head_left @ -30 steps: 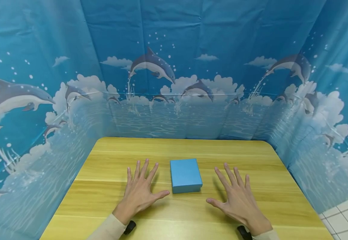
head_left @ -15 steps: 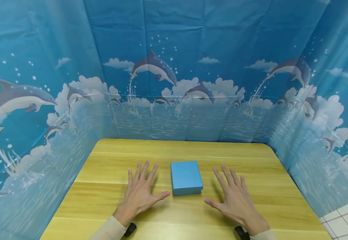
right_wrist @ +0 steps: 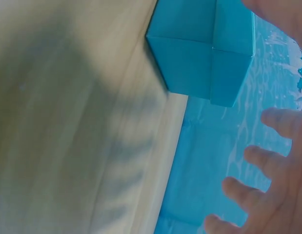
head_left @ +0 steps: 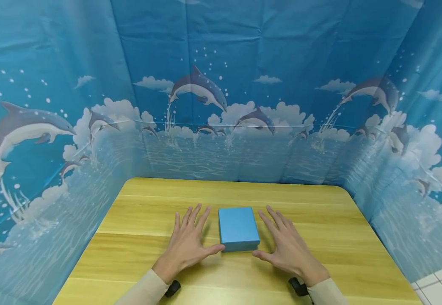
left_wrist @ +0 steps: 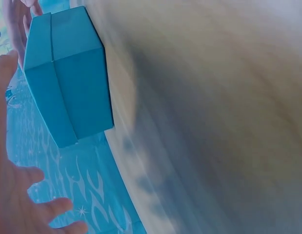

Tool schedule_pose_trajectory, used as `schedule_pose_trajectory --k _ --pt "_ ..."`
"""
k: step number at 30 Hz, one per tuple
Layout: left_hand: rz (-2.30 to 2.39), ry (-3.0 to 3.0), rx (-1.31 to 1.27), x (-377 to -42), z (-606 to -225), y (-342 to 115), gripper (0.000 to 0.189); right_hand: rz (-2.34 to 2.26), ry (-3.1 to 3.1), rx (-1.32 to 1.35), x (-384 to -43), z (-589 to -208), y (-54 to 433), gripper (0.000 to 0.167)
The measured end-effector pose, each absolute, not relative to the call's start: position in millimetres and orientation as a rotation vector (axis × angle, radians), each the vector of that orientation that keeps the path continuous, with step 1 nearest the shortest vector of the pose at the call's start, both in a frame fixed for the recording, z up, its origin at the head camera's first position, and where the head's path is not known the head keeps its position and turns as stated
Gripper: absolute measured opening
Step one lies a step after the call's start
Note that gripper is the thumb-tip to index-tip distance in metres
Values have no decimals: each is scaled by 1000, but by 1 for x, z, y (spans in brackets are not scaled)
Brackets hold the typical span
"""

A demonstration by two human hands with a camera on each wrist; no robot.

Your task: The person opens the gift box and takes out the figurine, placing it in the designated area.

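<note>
A small blue lidded box (head_left: pixel 238 226) sits closed near the middle of the wooden table. My left hand (head_left: pixel 190 243) is beside its left side, fingers spread and straight, the thumb tip overlapping the box's front left corner in the head view. On the other side my right hand (head_left: pixel 286 245) hovers with spread fingers, its thumb just off the front right corner. Both wrist views show the lid seam of the box (left_wrist: pixel 75 83) running round it. In the right wrist view the fingers (right_wrist: pixel 248 192) stand apart from the box (right_wrist: pixel 199 53). Neither hand holds anything.
The yellow wood-grain table (head_left: pixel 160 195) has rounded far corners. A blue curtain (head_left: pixel 221 156) printed with dolphins and clouds hangs behind it and along both sides. White floor tiles (head_left: pixel 440 284) show at the lower right. Black straps (head_left: pixel 172 289) circle the wrists.
Both hands have moved inward toward the box, the right hand more than the left. The box stays in place on the table, and the head view has shifted slightly.
</note>
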State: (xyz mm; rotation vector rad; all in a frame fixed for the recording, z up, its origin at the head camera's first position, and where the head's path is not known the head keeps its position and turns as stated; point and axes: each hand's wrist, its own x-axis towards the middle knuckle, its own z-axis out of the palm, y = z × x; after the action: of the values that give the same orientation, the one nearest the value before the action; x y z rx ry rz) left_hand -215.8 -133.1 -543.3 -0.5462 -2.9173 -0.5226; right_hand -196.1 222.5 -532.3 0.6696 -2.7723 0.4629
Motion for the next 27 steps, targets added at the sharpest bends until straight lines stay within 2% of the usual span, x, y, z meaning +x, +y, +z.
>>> schedule_pose_trajectory --k 13,27 --pt "-615 -2900 -721 -233 -547 -106 124 652 -2851 785 -227 -530 210 120" --pt "-746 -2907 -772 -240 -552 -98 119 865 -2977 793 -240 -533 203 117"
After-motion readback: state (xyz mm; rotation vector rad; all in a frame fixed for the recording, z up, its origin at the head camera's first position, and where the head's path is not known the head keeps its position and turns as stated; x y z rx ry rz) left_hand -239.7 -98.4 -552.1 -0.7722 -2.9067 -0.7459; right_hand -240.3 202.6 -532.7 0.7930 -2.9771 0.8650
